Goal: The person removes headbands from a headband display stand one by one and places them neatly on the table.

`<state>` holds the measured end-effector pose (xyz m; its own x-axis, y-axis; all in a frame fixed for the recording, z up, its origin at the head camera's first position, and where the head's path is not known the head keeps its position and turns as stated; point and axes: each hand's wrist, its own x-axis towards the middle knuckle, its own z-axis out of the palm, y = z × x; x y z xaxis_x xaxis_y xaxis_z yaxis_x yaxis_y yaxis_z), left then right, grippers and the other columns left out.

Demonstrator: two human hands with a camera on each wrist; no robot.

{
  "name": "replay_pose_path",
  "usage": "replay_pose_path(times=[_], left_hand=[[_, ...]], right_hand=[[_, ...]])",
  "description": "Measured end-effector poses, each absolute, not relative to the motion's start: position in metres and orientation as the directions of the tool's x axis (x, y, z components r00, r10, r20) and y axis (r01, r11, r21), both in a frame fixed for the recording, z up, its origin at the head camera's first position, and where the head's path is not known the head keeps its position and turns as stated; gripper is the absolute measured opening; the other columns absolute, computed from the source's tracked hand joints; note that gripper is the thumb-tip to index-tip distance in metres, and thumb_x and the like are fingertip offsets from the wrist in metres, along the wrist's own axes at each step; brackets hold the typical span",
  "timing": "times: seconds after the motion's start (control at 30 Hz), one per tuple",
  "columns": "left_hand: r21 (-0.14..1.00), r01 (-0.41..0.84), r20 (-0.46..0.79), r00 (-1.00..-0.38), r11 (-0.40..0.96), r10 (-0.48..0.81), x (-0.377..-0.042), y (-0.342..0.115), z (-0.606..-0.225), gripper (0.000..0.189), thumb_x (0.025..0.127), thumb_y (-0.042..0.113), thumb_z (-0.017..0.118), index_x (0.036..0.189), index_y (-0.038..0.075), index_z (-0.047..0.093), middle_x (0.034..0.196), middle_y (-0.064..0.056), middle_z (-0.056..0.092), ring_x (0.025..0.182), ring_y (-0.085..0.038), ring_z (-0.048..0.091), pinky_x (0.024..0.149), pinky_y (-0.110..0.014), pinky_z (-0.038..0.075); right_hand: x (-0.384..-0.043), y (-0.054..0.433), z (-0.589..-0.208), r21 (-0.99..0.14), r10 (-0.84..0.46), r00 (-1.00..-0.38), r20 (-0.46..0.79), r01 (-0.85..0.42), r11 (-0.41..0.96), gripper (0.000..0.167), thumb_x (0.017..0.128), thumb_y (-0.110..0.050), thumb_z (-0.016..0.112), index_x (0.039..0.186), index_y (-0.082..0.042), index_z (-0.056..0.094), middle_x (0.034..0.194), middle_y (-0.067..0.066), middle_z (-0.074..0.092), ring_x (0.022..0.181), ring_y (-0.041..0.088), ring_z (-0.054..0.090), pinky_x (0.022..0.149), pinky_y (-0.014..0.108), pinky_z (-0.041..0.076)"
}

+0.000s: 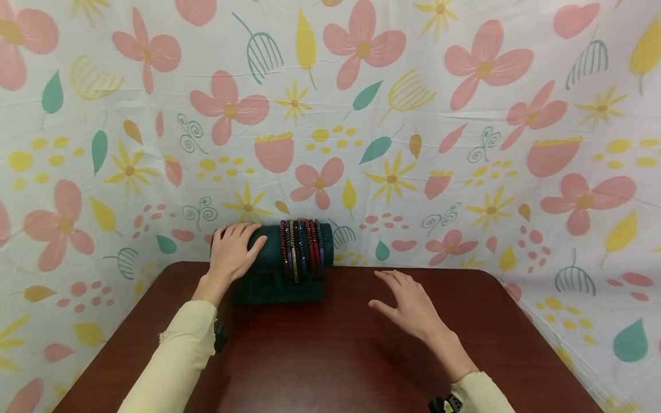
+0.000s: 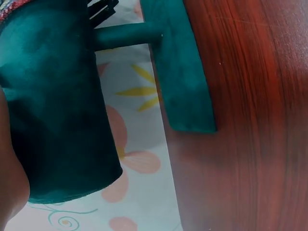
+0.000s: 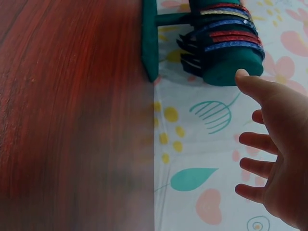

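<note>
A dark green velvet bracelet display stand [image 1: 271,249] stands at the table's far edge, its padded roll lying crosswise above a flat base [image 2: 185,91]. Several sparkling beaded bands [image 1: 302,249] in red, blue, gold and dark tones ring the right half of the roll; their black ends [image 3: 191,53] hang beneath it. My left hand [image 1: 229,252] grips the bare left end, fingers over the top and thumb towards the front. To the right of the stand, my right hand [image 1: 408,307] is held over the table with fingers spread and nothing in it.
The dark red-brown wooden table [image 1: 310,355] has rounded far corners. A white cloth [image 1: 330,103] printed with pink flowers and leaves hangs right behind its far edge. Each forearm wears a cream sleeve [image 1: 178,350] and a black wrist device [image 1: 220,335].
</note>
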<state>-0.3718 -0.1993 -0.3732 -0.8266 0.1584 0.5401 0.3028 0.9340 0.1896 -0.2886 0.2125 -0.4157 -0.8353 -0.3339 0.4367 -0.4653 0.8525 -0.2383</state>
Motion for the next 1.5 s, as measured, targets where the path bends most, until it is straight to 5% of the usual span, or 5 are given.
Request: replay_pose_path(times=[0.87,1.5], left_hand=[[0.165,0.284,0.644,-0.757,0.944,0.115,-0.374,-0.195,-0.391,0.05,0.101,0.053,0.045,0.137,0.023,0.059,0.137,-0.006,0.059,0.129,-0.029,0.05,0.115,-0.056,0.026],[0.142,0.276,0.685,-0.721,0.951,0.107,-0.38,-0.194,-0.387,0.049,0.1,0.054,0.045,0.135,0.024,0.061,0.135,-0.005,0.06,0.127,-0.028,0.052,0.114,-0.054,0.028]], right_hand=[[-0.317,0.187,-0.389,-0.277,-0.392,-0.788,0.475,-0.557,0.783,0.062,0.088,-0.043,0.073,0.141,-0.016,0.054,0.131,0.006,0.059,0.117,0.027,0.061,0.09,0.048,0.054],[-0.351,0.156,-0.354,-0.308,-0.466,-0.753,0.465,-0.631,0.712,0.062,0.09,-0.038,0.072,0.143,-0.013,0.051,0.136,0.009,0.057,0.12,0.029,0.058,0.095,0.049,0.052]])
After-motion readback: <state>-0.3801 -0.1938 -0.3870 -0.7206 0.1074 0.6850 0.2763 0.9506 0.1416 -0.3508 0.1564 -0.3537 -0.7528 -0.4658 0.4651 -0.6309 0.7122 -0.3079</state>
